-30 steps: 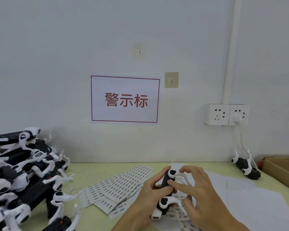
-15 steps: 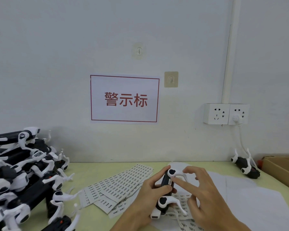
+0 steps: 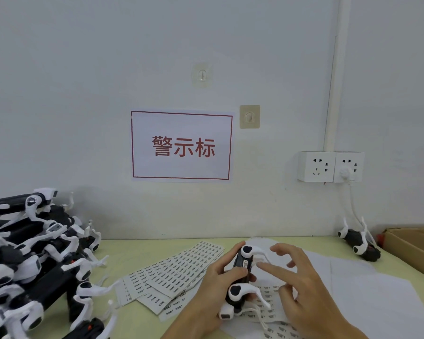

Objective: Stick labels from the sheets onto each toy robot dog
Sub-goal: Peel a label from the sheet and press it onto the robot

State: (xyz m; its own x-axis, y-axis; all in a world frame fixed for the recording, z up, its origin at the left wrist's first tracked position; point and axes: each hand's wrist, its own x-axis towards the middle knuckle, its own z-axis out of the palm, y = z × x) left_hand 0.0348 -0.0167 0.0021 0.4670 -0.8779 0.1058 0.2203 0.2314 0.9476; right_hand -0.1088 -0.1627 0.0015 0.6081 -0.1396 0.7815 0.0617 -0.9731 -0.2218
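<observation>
- Black-and-white plastic toy robot dog (image 3: 241, 277) sits upright in our left hand (image 3: 213, 287), thumb and fingers curled round its dark body, above the pale green table (image 3: 132, 255)
- Our right hand (image 3: 301, 287) hovers just right of it, fingers spread and relaxed, index tip near the body; we cannot tell if it touches
- White label sheets (image 3: 176, 270) lie fanned just left of the hands
- More dogs are piled (image 3: 27, 260) at far left

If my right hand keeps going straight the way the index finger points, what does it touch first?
Probably the toy robot dog that your left hand grips. The right hand has its index finger aimed left at the dog's black body, with only a small gap showing between them, though depth is hard to judge.
</observation>
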